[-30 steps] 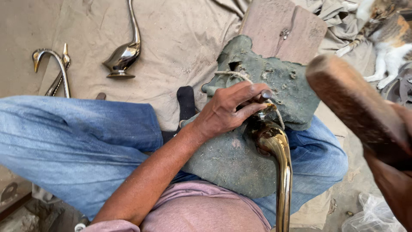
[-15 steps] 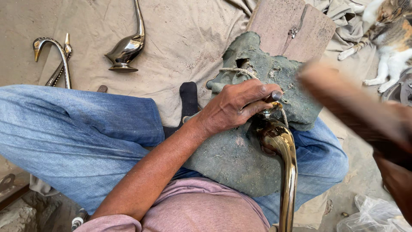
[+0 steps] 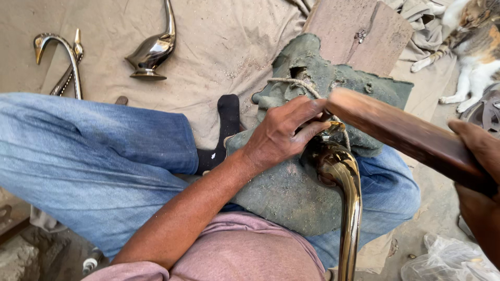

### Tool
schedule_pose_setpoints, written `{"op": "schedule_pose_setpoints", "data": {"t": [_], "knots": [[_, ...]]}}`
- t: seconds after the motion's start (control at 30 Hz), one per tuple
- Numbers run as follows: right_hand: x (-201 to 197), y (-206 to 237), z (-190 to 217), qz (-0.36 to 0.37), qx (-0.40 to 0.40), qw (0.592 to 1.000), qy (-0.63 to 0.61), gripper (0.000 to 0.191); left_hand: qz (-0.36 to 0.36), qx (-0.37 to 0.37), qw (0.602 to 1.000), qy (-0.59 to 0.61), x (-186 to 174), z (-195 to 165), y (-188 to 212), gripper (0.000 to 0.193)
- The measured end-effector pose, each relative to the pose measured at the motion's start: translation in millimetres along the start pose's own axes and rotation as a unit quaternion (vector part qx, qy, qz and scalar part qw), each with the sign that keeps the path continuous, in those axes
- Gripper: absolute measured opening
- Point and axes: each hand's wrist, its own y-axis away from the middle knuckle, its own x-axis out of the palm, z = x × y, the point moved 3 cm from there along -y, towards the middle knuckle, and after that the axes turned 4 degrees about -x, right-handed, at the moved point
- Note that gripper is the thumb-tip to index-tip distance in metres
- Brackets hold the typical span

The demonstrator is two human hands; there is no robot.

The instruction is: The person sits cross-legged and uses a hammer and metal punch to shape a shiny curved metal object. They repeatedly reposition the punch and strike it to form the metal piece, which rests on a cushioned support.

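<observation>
My left hand [image 3: 284,136] grips the body of a shiny brass swan figure [image 3: 341,179] that rests on a dusty green cloth [image 3: 291,192] spread over my right knee. The swan's long neck runs down toward my belly. My right hand [image 3: 482,177] holds a thick wooden stick [image 3: 396,130]. The stick's far end is down at the swan's body, beside my left fingers. A rope [image 3: 297,86] lies on the cloth behind my left hand.
Two more brass swans lie on the tan sheet ahead, one upright [image 3: 153,49] and one on its side [image 3: 62,57]. A wooden board [image 3: 359,28] sits beyond the cloth. A cat [image 3: 476,47] lies at the right. A plastic bag [image 3: 448,260] is at lower right.
The wooden stick has swung down and left from a raised position at the right to the swan's body. My left hand keeps its grip on the swan.
</observation>
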Motion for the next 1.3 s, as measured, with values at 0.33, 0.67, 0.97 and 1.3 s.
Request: {"op": "schedule_pose_setpoints", "data": {"t": [0.33,0.67,0.97,1.3], "knots": [[-8,-12,7,-0.013,0.029,0.998,-0.052,0.055,-0.019,0.006,0.999,0.044,-3,-1,2,0.041],[1,-8,-5,-0.024,-0.035,0.999,-0.026,0.049,-0.020,0.002,0.999,0.031,-3,2,2,0.035],[-6,-13,11,0.016,0.000,1.000,-0.001,0.059,0.010,-0.007,0.999,0.048,-3,4,-1,0.052],[-10,-1,11,-0.019,-0.020,1.000,0.005,0.053,0.056,0.026,0.998,0.029,-12,3,2,0.042]]}}
